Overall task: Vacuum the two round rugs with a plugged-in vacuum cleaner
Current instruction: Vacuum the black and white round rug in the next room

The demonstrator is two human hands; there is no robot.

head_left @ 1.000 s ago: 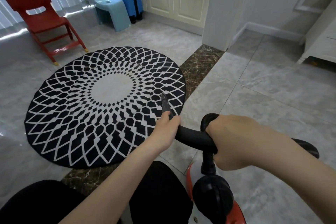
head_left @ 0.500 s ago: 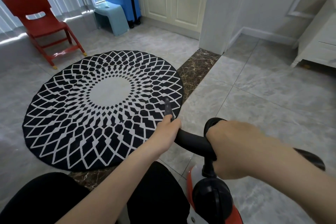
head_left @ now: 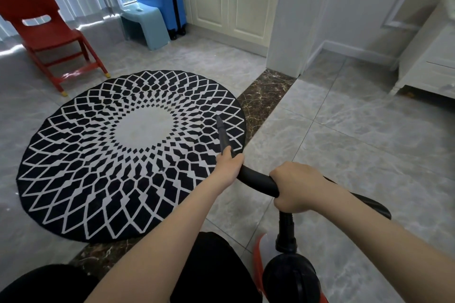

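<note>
Nozzle (head_left: 222, 134) tip pushed farther onto my round rug (head_left: 128, 155), left hand (head_left: 229, 163) grip wrapped round its tapered base, right hand (head_left: 295, 188) grip clenching smooth black hose (head_left: 258, 181), red vacuum body (head_left: 290, 275) beneath.

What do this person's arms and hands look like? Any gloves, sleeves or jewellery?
Both forearms are bare right up to the bottom edge of the picture, with no sleeves in view. The left hand and right hand wear no gloves, and no watch, bracelet or ring shows. Dark clothing covers the legs below.
</note>
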